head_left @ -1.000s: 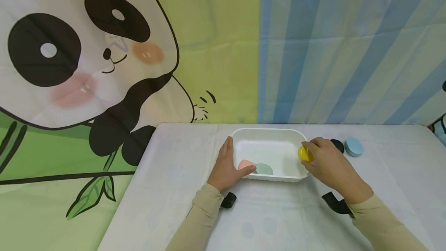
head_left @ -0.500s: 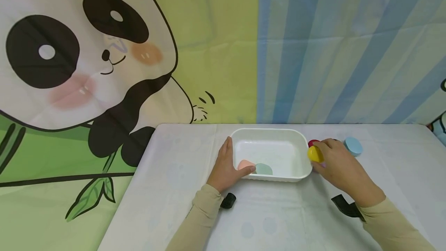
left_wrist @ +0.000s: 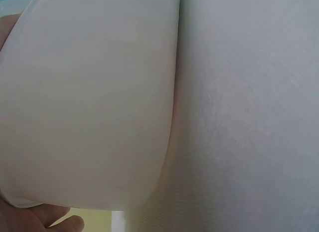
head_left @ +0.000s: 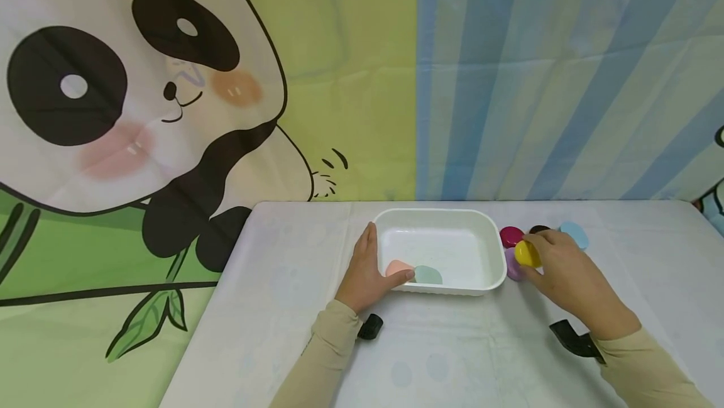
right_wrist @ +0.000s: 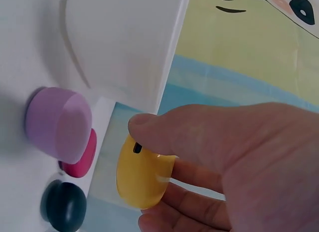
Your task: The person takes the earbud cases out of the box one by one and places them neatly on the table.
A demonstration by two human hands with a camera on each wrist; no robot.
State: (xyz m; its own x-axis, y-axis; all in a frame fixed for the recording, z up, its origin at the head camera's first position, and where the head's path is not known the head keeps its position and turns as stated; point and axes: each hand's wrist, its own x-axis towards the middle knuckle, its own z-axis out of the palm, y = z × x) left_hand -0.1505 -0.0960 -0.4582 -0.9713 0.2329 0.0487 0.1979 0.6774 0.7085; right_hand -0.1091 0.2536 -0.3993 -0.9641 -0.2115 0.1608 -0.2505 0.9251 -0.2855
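My left hand [head_left: 362, 276] holds the left near corner of a white rectangular tray [head_left: 452, 248], thumb over the near rim and fingers along the left side. Inside the tray lie a pink piece [head_left: 398, 267] and a pale green piece [head_left: 428, 275], both partly hidden. Right of the tray, my right hand [head_left: 571, 279] pinches a yellow rounded piece [right_wrist: 142, 179] between thumb and fingers. A small black mark shows on it in the right wrist view. It overlaps a purple rounded piece [head_left: 512, 264] in the head view.
A magenta piece [head_left: 511, 236], a black piece [head_left: 539, 229] and a light blue piece [head_left: 574, 234] lie on the white-covered table [head_left: 300, 257], right of the tray. Behind the table hangs a printed curtain [head_left: 362, 81] with a panda.
My right hand has moved right with the yellow piece, from over the tray's right rim to outside it. The magenta and purple pieces have come into view. My left hand stays at the tray.
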